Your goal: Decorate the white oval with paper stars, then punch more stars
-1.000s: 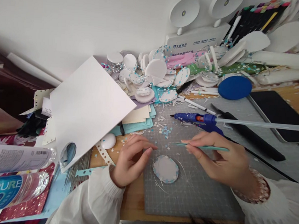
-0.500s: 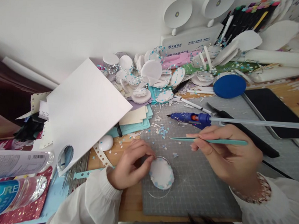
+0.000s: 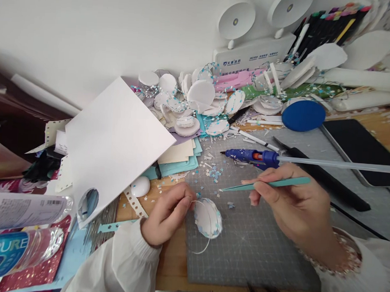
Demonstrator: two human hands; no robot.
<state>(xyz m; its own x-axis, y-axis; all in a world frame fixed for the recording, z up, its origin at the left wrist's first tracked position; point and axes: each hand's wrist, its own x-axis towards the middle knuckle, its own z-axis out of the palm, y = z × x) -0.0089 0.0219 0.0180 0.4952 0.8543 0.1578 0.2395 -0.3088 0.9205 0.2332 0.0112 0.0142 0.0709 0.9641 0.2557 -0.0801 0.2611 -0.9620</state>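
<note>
My left hand (image 3: 170,214) is closed at the left edge of a small round white disc (image 3: 206,220), thumb and finger pinched together. Pale blue and white bits line the disc's rim. A thin pale wire (image 3: 206,244) curves from these fingers across the disc and down past it. My right hand (image 3: 290,203) grips mint-green tweezers (image 3: 278,182) like a pen, over the grey cutting mat (image 3: 254,262). A tiny pale piece shows at the tweezers' tip, right of a scatter of small blue and white stars (image 3: 216,173).
A blue glue gun (image 3: 251,157) with a long clear stick lies beyond my right hand, near a black-handled knife (image 3: 327,177) and a phone (image 3: 361,146). White discs with star-dotted wires (image 3: 200,94) are heaped at the back. At left are a white board (image 3: 116,146) and a bottle (image 3: 19,250).
My left hand has shifted the disc slightly and tilted it, and the wire now crosses its face. The tweezers have turned, their tip lower and their back end higher. The whole view has shifted slightly.
</note>
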